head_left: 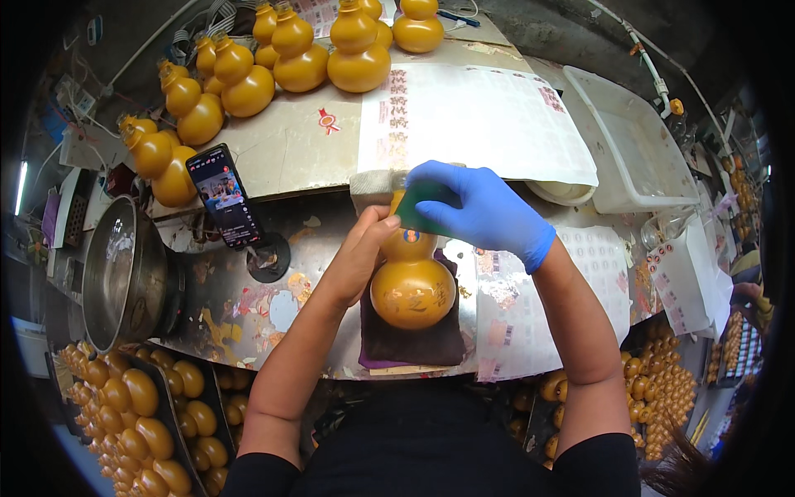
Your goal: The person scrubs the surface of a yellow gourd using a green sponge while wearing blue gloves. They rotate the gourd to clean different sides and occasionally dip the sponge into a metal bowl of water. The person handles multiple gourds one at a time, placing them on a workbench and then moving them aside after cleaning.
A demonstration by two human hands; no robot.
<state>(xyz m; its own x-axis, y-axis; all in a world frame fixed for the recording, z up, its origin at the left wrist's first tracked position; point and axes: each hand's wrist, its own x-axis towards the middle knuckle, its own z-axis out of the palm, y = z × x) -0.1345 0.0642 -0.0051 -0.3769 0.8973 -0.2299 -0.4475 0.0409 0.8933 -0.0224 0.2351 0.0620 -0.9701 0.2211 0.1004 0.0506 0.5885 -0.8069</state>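
A yellow-brown gourd-shaped bottle (412, 298) lies on a dark folded cloth (414, 346) in front of me, its round base toward me. Darker characters mark its large bulb, and a small blue-and-orange emblem sits on the upper bulb. My bare left hand (363, 247) grips the left side of the upper bulb, fingers partly hidden. In a blue glove, my right hand (489, 207) pinches a flat dark-green pad (426, 207) over the bottle's upper end. The pad and glove hide most of the neck.
Several gourd bottles (298, 66) stand along the raised shelf at the back left. A phone (222, 197) on a stand and a metal pan (122, 277) are to the left. Printed sheets (489, 116) lie at the back, with a white plastic bin (642, 149) at right.
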